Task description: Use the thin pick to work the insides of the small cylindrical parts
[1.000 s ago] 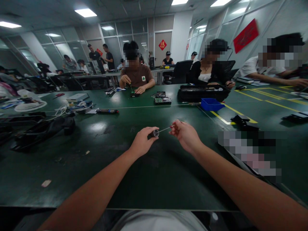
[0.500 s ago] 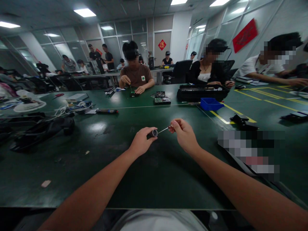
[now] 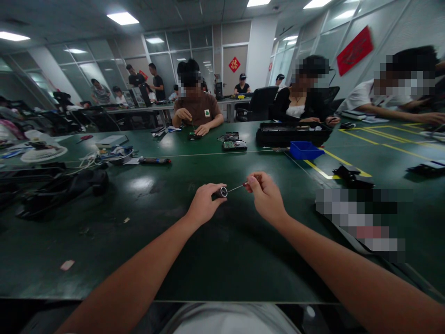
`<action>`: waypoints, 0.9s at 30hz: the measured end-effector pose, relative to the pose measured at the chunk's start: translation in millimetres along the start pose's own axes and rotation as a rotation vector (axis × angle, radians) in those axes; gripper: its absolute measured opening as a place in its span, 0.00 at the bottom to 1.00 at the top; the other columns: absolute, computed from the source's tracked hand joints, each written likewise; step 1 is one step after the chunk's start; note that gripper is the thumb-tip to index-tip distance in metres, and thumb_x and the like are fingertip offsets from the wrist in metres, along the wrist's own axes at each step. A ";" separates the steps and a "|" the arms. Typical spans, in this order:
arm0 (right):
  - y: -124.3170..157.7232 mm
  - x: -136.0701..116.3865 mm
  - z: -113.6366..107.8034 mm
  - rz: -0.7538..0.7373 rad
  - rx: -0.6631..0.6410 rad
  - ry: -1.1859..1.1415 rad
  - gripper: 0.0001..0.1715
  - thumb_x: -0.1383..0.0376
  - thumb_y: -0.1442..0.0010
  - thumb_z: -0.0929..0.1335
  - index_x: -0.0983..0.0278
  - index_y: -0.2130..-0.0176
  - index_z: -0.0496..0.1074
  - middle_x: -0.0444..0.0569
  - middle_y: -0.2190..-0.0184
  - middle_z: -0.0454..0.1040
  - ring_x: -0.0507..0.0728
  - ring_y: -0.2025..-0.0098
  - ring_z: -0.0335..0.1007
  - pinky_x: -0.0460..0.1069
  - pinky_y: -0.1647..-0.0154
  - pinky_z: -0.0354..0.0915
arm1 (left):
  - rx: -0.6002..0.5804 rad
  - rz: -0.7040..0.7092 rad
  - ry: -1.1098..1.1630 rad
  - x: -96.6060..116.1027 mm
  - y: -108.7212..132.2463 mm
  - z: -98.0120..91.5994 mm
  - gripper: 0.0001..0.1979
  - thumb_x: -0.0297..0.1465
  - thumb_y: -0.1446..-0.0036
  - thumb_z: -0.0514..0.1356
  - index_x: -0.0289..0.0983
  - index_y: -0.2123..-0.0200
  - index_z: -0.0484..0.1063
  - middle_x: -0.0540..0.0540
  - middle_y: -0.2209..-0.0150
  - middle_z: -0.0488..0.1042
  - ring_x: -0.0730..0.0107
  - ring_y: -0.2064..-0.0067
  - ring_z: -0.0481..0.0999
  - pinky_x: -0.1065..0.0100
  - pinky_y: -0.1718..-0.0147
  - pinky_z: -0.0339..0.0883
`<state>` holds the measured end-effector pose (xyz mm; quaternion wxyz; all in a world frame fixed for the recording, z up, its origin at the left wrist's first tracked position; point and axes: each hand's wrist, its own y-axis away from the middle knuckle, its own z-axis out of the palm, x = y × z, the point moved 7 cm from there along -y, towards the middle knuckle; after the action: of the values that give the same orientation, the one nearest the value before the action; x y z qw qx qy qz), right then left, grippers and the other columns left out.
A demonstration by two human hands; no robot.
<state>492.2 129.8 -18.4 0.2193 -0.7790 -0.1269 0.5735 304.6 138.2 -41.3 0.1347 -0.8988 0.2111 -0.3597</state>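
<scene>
Over the middle of the green table (image 3: pixel 146 241), my left hand (image 3: pixel 202 204) is closed around a small dark cylinder with a silver ring end (image 3: pixel 222 191). My right hand (image 3: pixel 264 197) pinches a thin screwdriver (image 3: pixel 243 186) by its reddish handle. The metal shaft points left and its tip meets the cylinder's open end. Both hands hover just above the table surface, a few centimetres apart.
A blue tray (image 3: pixel 304 150) and a long black case (image 3: pixel 292 133) lie at the far right. Circuit boards (image 3: pixel 233 141) sit beyond centre. Black gear and cables (image 3: pixel 62 185) crowd the left. Several people sit working across the table. Yellow tape lines (image 3: pixel 347 163) cross the right side.
My right hand has drawn slightly closer to the left hand and turned a little, showing the reddish handle. The left hand has barely shifted.
</scene>
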 end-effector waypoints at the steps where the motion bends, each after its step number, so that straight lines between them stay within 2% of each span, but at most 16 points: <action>1: 0.8 -2.3 -2.6 -0.014 0.025 0.019 0.12 0.57 0.32 0.62 0.61 0.62 0.68 0.47 0.69 0.75 0.56 0.67 0.71 0.53 0.64 0.66 | -0.004 -0.002 0.001 -1.0 0.3 0.4 0.21 0.26 0.45 0.68 0.42 0.48 0.74 0.46 0.51 0.77 0.60 0.49 0.73 0.57 0.46 0.64; 4: 3.9 -9.8 -6.3 -0.068 0.056 0.038 0.11 0.57 0.32 0.61 0.60 0.61 0.67 0.47 0.69 0.75 0.56 0.66 0.71 0.53 0.63 0.66 | -0.014 -0.001 0.002 -2.5 1.0 1.3 0.21 0.27 0.44 0.67 0.43 0.47 0.74 0.46 0.51 0.76 0.60 0.49 0.73 0.56 0.47 0.64; 10: 6.9 -12.2 5.6 -0.118 -0.088 0.048 0.09 0.58 0.32 0.62 0.60 0.59 0.67 0.47 0.67 0.75 0.57 0.64 0.74 0.53 0.62 0.66 | -0.016 0.017 -0.022 0.0 -0.7 1.7 0.21 0.26 0.45 0.68 0.42 0.48 0.75 0.46 0.52 0.77 0.61 0.50 0.74 0.56 0.47 0.64; 14: 6.1 -11.2 4.7 -0.110 -0.077 0.088 0.10 0.58 0.32 0.61 0.60 0.60 0.67 0.47 0.68 0.75 0.57 0.64 0.73 0.53 0.61 0.66 | 0.008 0.020 -0.022 -0.2 -1.9 -0.4 0.21 0.26 0.45 0.68 0.42 0.48 0.74 0.47 0.52 0.77 0.61 0.50 0.73 0.57 0.47 0.64; 20: 2.8 -5.5 6.5 -0.024 -0.084 0.009 0.10 0.58 0.33 0.62 0.60 0.61 0.68 0.48 0.69 0.75 0.57 0.67 0.73 0.53 0.63 0.67 | -0.001 0.032 -0.024 1.6 -1.1 -0.4 0.21 0.24 0.46 0.68 0.42 0.48 0.75 0.47 0.52 0.77 0.62 0.49 0.73 0.58 0.47 0.64; 27: -3.0 15.4 8.1 0.131 -0.027 -0.153 0.12 0.55 0.36 0.64 0.61 0.63 0.68 0.48 0.69 0.75 0.56 0.68 0.72 0.54 0.63 0.70 | 0.057 0.000 0.010 -2.0 -2.4 -4.4 0.20 0.23 0.46 0.67 0.40 0.50 0.75 0.46 0.51 0.76 0.62 0.49 0.73 0.58 0.45 0.65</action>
<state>489.4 140.9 -31.9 0.1607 -0.7425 -0.0998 0.6426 300.8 140.9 -38.4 0.1593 -0.8928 0.2015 -0.3699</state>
